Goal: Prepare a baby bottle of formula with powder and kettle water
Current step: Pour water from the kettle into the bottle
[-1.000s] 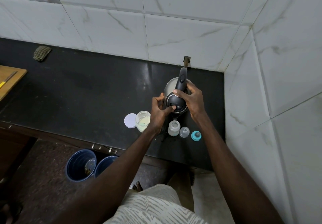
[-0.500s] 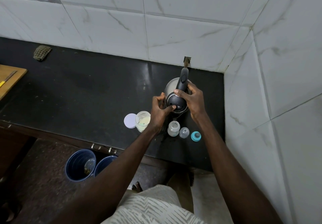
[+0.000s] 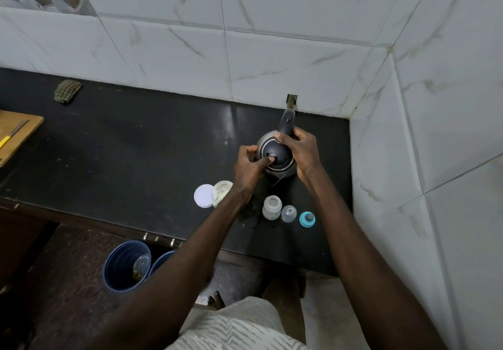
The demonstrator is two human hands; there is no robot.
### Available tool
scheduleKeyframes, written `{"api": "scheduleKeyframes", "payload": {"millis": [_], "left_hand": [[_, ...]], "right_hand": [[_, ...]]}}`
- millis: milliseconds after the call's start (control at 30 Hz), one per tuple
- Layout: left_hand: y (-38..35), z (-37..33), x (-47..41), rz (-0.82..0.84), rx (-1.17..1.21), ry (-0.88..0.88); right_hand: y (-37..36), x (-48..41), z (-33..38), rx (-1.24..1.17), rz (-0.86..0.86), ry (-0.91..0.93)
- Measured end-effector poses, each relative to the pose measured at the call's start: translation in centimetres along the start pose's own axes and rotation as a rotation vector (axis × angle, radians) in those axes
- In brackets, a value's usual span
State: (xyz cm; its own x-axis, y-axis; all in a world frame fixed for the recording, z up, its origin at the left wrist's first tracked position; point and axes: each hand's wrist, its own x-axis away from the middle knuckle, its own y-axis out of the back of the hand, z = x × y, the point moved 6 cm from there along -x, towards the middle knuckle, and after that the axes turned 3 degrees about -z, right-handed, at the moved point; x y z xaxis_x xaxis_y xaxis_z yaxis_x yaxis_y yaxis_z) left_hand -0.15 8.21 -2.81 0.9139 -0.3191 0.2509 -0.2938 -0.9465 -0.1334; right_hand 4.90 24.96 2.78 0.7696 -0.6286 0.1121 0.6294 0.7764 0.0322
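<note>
The table (image 3: 136, 145) is showing glossy black, and the wall (image 3: 272, 63) is showing white tiles with thin grey marble veins. The kettle (image 3: 277, 156) is gleaming silver under a black top and handle. The bottle (image 3: 271, 208) is looking cloudy white, the cap (image 3: 288, 213) clear, the ring (image 3: 307, 219) teal. The lid (image 3: 203, 195) is showing plain white beside a jar (image 3: 221, 190) of pale cream powder. The buckets (image 3: 126, 265) are showing dark blue, the cloth (image 3: 67, 91) green checks, the board (image 3: 16, 134) tan wood, the shorts (image 3: 239, 328) a grey-and-white zigzag.

Checked cloth (image 3: 67, 91), wooden board (image 3: 19, 134) and two blue bins (image 3: 117, 268).
</note>
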Motion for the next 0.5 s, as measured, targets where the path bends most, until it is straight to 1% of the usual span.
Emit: {"api": "scheduleKeyframes", "payload": {"millis": [133,267,367,433,500], "left_hand": [[-0.8,-1.1,-2.2,0.053,-0.062,0.066],[-1.9,-0.9,-6.9,0.097,-0.133,0.191],[-3.2,-3.4,-8.5,0.113,-0.209,0.198],[-4.0,-4.1,-10.0,0.126,-0.277,0.194],[-4.7,-4.0,-11.1,0.109,-0.336,0.23]], "right_hand": [[-0.6,-2.1,0.4,0.0,0.031,-0.035],[-1.0,-4.4,0.2,-0.046,0.072,-0.044],[-1.0,-6.0,-0.1,0.002,0.034,-0.051],[-0.7,-6.6,0.0,0.057,-0.013,-0.054],[-0.2,-6.9,0.1,0.124,-0.032,-0.063]]}}
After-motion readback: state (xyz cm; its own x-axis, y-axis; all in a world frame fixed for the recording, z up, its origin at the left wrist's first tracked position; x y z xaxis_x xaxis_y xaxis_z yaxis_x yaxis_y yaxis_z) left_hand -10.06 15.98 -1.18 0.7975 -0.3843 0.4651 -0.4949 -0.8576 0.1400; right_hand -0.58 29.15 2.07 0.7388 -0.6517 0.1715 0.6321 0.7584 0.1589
